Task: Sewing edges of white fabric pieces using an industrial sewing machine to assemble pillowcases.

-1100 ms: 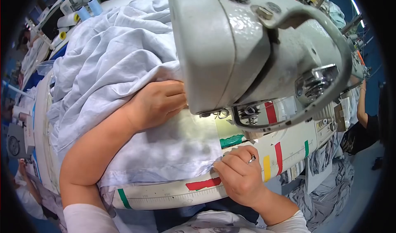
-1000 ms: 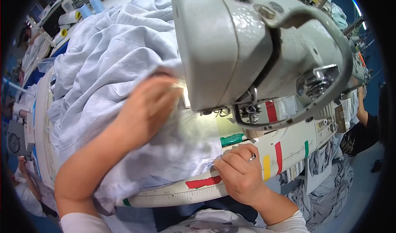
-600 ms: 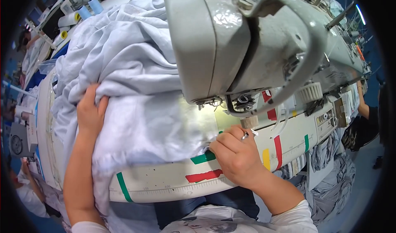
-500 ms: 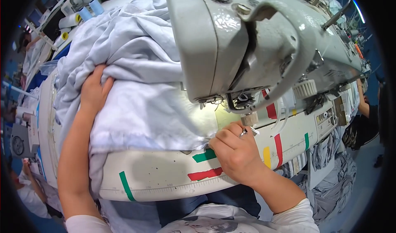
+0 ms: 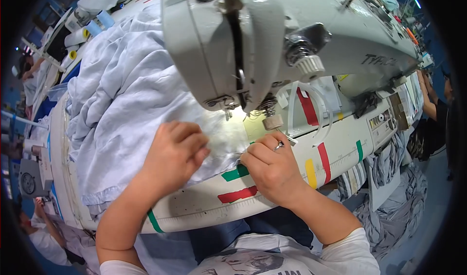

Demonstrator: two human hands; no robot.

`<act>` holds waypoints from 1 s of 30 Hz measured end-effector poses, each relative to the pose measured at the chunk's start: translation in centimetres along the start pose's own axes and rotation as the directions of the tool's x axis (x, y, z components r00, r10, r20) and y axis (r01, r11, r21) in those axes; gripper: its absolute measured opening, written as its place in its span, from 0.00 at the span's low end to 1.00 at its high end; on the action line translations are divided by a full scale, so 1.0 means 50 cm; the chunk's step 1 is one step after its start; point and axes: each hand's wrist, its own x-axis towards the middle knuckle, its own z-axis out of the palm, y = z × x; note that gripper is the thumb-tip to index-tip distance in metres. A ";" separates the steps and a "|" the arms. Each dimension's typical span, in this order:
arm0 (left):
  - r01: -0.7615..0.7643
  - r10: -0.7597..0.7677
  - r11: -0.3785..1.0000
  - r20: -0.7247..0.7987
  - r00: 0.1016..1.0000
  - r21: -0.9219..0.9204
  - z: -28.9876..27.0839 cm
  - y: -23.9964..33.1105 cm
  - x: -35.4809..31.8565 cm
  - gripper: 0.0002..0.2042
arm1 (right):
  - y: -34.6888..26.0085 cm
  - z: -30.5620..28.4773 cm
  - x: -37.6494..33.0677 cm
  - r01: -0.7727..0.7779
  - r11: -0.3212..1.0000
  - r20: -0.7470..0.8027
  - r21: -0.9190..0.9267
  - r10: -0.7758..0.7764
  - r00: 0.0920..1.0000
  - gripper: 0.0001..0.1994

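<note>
A pale blue-white cloth (image 5: pixel 109 143) is spread and bunched over the sewing machine's bed, left of and under its head (image 5: pixel 209 46). Its front edge runs toward the needle area. At that edge, just in front of the needle, my right hand (image 5: pixel 272 170) is closed, pinching the cloth's edge; a ring is on one finger. My left hand (image 5: pixel 170 153) is above the cloth to the left of the needle, fingers loosely bent and apart, with nothing visible in them. A lamp lights the cloth beneath the machine head.
Green, red and yellow tape strips (image 5: pixel 311 173) mark the machine bed (image 5: pixel 194 216). Thread cones (image 5: pixel 77 37) stand at the far left. Striped and grey fabric (image 5: pixel 394 211) hangs and lies at the right. Other people work at both sides, one with arms (image 5: pixel 428 95) showing.
My left hand has let go of the bunched cloth and moved right, nearer the needle. The cloth lies looser at the left. My right hand stays at the edge; the view has shifted.
</note>
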 end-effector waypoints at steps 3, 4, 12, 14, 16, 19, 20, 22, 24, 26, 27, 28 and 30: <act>-0.120 0.110 0.987 -0.098 0.989 -0.104 0.017 0.073 0.033 0.16 | -0.007 -0.008 0.000 -0.028 0.999 0.010 0.018 0.028 1.000 0.10; -0.136 0.124 0.979 -0.089 0.988 -0.151 0.021 0.091 0.053 0.16 | -0.011 -0.008 -0.001 -0.036 0.999 0.008 0.013 0.036 0.999 0.10; -0.065 0.065 0.994 -0.009 0.998 -0.089 0.080 0.134 0.178 0.14 | -0.043 -0.012 -0.037 -0.084 0.995 -0.008 -0.049 0.084 0.996 0.13; -0.054 0.054 0.986 -0.007 0.999 -0.156 0.097 0.138 0.194 0.12 | -0.046 -0.001 -0.044 -0.095 0.995 -0.078 0.008 0.095 0.992 0.12; -0.042 0.041 0.973 -0.008 0.999 -0.226 0.109 0.160 0.214 0.11 | -0.052 -0.005 -0.050 -0.125 0.991 -0.045 0.054 0.128 0.991 0.11; 0.147 -0.163 0.977 0.093 0.982 0.156 0.116 0.212 0.246 0.10 | -0.063 0.003 -0.055 -0.184 0.969 -0.044 0.165 0.194 0.980 0.10; 0.152 -0.168 0.976 0.093 0.981 0.159 0.125 0.207 0.251 0.10 | -0.067 0.006 -0.057 -0.213 0.949 -0.073 0.230 0.236 0.969 0.11; 0.039 -0.059 0.974 0.086 0.994 0.222 0.152 0.192 0.265 0.08 | -0.066 0.002 -0.059 -0.226 0.941 -0.046 0.251 0.245 0.968 0.11; 0.071 -0.086 0.981 0.073 0.994 0.182 0.176 0.192 0.263 0.08 | -0.063 0.001 -0.063 -0.233 0.933 -0.022 0.274 0.249 0.968 0.12; -0.167 0.199 0.962 -0.137 0.970 0.216 0.201 0.195 0.248 0.08 | -0.057 0.006 -0.070 -0.271 0.851 0.007 0.449 0.300 0.954 0.13; -0.076 0.094 0.981 -0.095 0.991 0.177 0.197 0.208 0.241 0.08 | -0.057 0.007 -0.070 -0.271 0.850 0.008 0.451 0.300 0.954 0.13; -0.076 0.094 0.981 -0.093 0.991 0.176 0.192 0.213 0.244 0.08 | -0.055 0.008 -0.069 -0.250 0.862 -0.038 0.442 0.297 0.954 0.13; 0.060 -0.049 0.987 -0.078 0.996 0.148 0.184 0.214 0.255 0.13 | -0.060 0.007 -0.068 -0.223 0.871 -0.081 0.437 0.286 0.955 0.13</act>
